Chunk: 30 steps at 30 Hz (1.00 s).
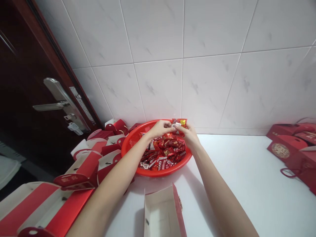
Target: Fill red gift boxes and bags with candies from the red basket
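Note:
Above the far side of a red plastic basket [128,144], my right hand [189,134] grips a small red candy packet [182,122] with a gold mark, thumb across its front. My left hand [160,129] is beside it, thumb and fingers closed together close to the packet's left edge; what they pinch is hidden. Many red wrapped candy packets [164,153] fill the basket below both hands. On the white tabletop in front of the basket stands an open red box [160,210] with a pale inside; its near end is cut off by the frame.
Several open red-and-white boxes [81,164] crowd the left side, partly behind my left forearm. More red boxes [293,148], one with a cord handle, stand at the right. A tiled wall [158,89] rises behind the table [232,164]. A dark door [27,82] is at the left.

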Tool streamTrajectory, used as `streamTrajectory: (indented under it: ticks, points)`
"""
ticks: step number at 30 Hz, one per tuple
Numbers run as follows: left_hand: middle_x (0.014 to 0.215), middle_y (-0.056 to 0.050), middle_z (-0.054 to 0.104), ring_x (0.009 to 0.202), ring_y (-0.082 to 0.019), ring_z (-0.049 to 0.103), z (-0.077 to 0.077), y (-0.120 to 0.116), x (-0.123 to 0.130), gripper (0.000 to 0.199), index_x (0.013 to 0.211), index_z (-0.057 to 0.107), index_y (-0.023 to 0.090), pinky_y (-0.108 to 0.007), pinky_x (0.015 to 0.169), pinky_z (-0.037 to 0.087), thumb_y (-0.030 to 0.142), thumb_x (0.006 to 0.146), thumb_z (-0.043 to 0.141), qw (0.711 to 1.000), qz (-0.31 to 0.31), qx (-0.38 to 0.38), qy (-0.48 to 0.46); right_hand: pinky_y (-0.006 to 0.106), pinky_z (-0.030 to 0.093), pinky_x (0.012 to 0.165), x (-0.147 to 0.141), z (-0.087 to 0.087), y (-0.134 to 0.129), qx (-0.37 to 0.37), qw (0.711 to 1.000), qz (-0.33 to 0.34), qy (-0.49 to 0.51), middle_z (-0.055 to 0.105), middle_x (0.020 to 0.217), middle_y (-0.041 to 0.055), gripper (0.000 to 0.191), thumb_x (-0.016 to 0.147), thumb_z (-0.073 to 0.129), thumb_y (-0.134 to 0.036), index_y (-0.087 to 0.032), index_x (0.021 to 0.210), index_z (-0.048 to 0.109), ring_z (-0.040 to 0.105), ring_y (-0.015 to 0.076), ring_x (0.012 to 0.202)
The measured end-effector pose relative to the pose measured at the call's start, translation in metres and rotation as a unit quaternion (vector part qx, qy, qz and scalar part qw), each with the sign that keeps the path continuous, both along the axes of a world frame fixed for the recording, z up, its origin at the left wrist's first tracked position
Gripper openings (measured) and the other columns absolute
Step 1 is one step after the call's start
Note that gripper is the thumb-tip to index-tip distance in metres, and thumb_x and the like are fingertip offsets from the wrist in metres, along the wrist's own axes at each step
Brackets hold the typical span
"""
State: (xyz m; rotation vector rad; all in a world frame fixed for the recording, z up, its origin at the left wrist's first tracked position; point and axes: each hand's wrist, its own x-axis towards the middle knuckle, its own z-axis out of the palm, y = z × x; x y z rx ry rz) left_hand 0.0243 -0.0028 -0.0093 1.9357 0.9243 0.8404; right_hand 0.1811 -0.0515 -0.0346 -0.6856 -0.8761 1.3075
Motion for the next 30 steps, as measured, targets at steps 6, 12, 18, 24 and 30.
streamTrajectory:
  ticks: [6, 12, 18, 24, 30]
  points:
    - [0.06, 0.003, 0.057, 0.059, -0.014, 0.05, 0.003, 0.001, -0.019, 0.035, 0.068, 0.068, 0.017, -0.027, 0.057, 0.035, 0.049, 0.063, 0.081, 0.97, -0.014, 0.008, 0.244, 0.028, 0.06, 0.061, 0.0, 0.002, 0.001, 0.007, 0.999, -0.038, 0.02, 0.075, 0.076, 0.0011, 0.023, 0.066, 0.082, -0.023, -0.018, 0.084, 0.07, 0.07, 0.0171, 0.068]
    - [0.078, -0.001, 0.074, 0.077, -0.018, 0.065, 0.004, 0.002, -0.024, 0.008, 0.072, 0.076, 0.02, -0.023, 0.068, 0.045, 0.021, 0.066, 0.071, 0.935, 0.01, -0.005, 0.355, 0.026, 0.059, 0.06, -0.001, 0.006, -0.001, -0.021, 0.999, -0.045, 0.016, 0.074, 0.074, -0.0003, 0.016, 0.067, 0.077, -0.019, -0.018, 0.08, 0.069, 0.069, 0.0154, 0.067]
    - [0.074, 0.0, 0.075, 0.075, -0.02, 0.067, 0.004, -0.01, -0.006, 0.023, 0.079, 0.08, 0.023, -0.026, 0.075, 0.05, 0.036, 0.06, 0.082, 0.884, -0.095, -0.086, 0.45, 0.028, 0.06, 0.061, -0.001, 0.004, 0.001, -0.021, 0.999, -0.043, 0.014, 0.074, 0.075, 0.0009, 0.017, 0.067, 0.078, -0.021, -0.018, 0.081, 0.069, 0.069, 0.0172, 0.068]
    - [0.069, 0.001, 0.071, 0.068, -0.019, 0.064, -0.001, -0.013, 0.002, 0.036, 0.079, 0.078, 0.023, -0.027, 0.07, 0.048, 0.046, 0.054, 0.087, 0.874, -0.077, -0.102, 0.47, 0.027, 0.059, 0.06, 0.0, 0.003, 0.002, -0.022, 0.999, -0.04, 0.009, 0.074, 0.075, 0.0011, 0.02, 0.065, 0.079, -0.022, -0.018, 0.082, 0.07, 0.069, 0.0171, 0.067]
    - [0.06, 0.001, 0.062, 0.06, -0.017, 0.056, -0.004, -0.002, -0.006, 0.026, 0.067, 0.072, 0.018, -0.027, 0.057, 0.039, 0.043, 0.063, 0.079, 0.942, -0.001, 0.017, 0.336, 0.026, 0.056, 0.057, 0.001, 0.002, 0.002, -0.018, 0.999, -0.038, 0.009, 0.074, 0.074, 0.0009, 0.022, 0.063, 0.079, -0.025, -0.018, 0.082, 0.069, 0.068, 0.0169, 0.065]
